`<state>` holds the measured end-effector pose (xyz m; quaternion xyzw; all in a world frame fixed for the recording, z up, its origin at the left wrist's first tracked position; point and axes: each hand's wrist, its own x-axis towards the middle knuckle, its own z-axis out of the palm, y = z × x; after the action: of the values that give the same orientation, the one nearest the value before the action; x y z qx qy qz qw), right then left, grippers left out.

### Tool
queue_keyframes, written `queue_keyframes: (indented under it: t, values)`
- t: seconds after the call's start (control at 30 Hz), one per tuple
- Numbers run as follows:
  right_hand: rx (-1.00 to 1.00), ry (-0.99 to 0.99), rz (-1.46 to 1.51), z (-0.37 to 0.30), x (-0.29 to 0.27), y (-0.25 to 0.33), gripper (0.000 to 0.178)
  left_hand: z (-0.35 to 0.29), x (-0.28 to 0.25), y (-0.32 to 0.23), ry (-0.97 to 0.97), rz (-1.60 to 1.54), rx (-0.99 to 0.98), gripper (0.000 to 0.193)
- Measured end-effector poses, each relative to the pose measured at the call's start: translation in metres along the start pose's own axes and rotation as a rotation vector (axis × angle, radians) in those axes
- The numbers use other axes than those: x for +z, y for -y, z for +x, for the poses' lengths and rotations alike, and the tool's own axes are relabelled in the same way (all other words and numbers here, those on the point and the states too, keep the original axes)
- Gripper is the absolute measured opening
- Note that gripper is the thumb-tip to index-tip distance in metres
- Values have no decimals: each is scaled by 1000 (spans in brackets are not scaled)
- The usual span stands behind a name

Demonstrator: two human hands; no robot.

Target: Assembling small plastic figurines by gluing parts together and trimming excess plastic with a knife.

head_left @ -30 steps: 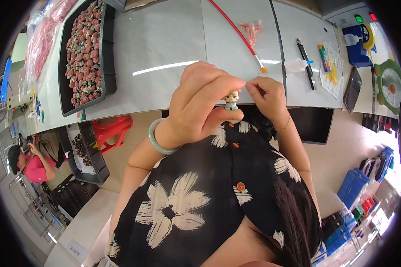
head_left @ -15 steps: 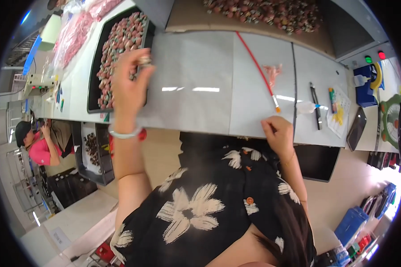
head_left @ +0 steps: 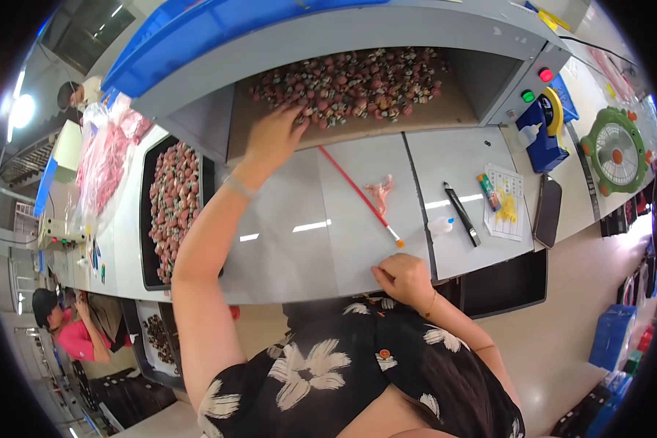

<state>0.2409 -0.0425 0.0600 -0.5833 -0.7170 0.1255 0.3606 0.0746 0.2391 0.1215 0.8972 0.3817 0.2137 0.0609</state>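
The left hand [head_left: 276, 137] reaches over the near edge of the grey box-shaped cabinet [head_left: 328, 35], between its side walls, at the left end of the heap of small pink-and-grey figures [head_left: 372, 87] inside; I cannot tell whether its grip is apart or clamped. The right hand [head_left: 405, 279], grip curled together, sits by the front edge of the grey worktop [head_left: 292, 252], open surface running leftward to the black rectangular plastic tray [head_left: 206, 177], while the slim red-handled brush [head_left: 353, 185] lies between the hands
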Motion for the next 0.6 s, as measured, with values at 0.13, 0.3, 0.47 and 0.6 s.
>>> queue_keyframes:
  t: [0.13,0.3,0.47,0.6]
  values:
    - [-29,31,-15,4,-12,-13,24,115,76,18,-201,221,63,32]
    - [-21,49,-17,5,-30,-30,22,194,133,26,-403,303,-61,30]
    - [-32,50,15,-3,-33,-46,25,202,149,33,-395,145,-183,21]
    - [-54,83,38,-12,-30,-49,23,159,140,78,-416,-139,-195,13]
